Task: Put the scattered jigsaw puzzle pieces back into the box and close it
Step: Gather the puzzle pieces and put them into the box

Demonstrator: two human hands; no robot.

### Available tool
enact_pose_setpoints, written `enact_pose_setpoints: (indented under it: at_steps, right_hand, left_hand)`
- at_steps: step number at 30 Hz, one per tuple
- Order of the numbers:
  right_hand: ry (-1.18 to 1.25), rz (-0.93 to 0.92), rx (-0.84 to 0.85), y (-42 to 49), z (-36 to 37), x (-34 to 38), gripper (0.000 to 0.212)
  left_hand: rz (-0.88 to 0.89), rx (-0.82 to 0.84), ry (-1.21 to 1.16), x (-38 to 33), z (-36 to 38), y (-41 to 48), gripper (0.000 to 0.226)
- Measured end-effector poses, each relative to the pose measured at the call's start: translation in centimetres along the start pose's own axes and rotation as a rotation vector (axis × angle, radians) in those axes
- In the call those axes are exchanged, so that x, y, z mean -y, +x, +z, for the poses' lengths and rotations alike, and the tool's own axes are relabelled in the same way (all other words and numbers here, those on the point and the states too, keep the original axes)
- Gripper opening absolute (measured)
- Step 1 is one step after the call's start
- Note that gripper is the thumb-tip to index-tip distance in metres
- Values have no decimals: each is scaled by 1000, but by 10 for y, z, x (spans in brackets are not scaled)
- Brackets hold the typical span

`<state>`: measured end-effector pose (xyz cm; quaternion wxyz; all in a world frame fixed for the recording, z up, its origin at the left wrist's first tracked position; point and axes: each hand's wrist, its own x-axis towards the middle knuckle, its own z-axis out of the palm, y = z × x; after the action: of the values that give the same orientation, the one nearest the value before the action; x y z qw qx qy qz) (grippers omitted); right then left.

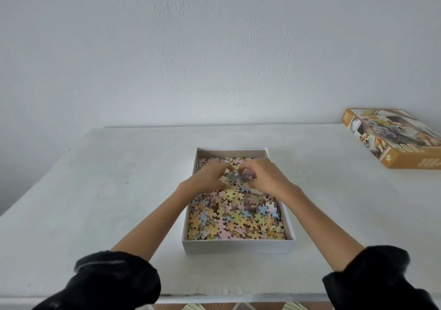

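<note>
while the left hand (207,177) and the right hand (267,178) reach over the far half of the box (238,246), they hold a bunch of pieces (235,178) between them. the left hand is on the left side of the bunch and the right hand is on the right side. the fingers of both hands are curled in around the bunch, and the fingertips come close together at the top. the thumbs are too hard to see.

the box is white and open. it sits in the middle of the white table (107,190), and it is full of puzzle pieces (236,219) in pink, yellow, blue and green. the orange lid (401,140), with a dog picture on top, lies flat at the far right of the table, well apart from the box. black sleeves (114,283) are pushed up on both arms. a pale wall (214,47) stands behind the table.
</note>
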<state>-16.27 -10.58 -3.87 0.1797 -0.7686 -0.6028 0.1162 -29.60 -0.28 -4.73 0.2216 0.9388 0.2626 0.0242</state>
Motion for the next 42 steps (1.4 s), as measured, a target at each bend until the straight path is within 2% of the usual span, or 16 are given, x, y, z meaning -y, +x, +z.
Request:
enact_pose_setpoints:
  at_steps: [3, 8, 10, 14, 23, 27, 30, 32, 35, 42]
  right_hand:
    - [-48, -18, -119, 9, 4, -3, 43]
    - [-151, 100, 134, 20, 35, -14, 52]
    - [-114, 103, 122, 19, 42, -18, 53]
    - [-94, 101, 3, 13, 41, -17, 51]
    - [-20, 62, 113, 15, 31, -14, 52]
    - [-175, -11, 138, 8, 38, -8, 53]
    - [-301, 62, 52, 12, 39, -9, 49]
    - [-284, 103, -13, 14, 38, -10, 47]
    - [-64, 76, -49, 11, 38, -7, 46]
    - [245, 62, -331, -2, 24, -9, 40]
  left_hand:
    - [-42, -111, 36, 6, 7, 1, 45]
    - [-199, 77, 192, 11, 20, 0, 60]
    - [-214, 85, 199, 9, 25, -1, 60]
    - [-178, 10, 199, 7, 29, -3, 61]
    - [-173, 64, 270, 10, 22, -1, 60]
    - [-84, -33, 280, 13, 28, -11, 54]
    - [-31, -19, 319, 15, 29, -15, 50]
    - [-28, -65, 319, 13, 28, -17, 50]
    - [6, -142, 193, 8, 28, -17, 47]
    - [90, -192, -30, 12, 12, -8, 41]
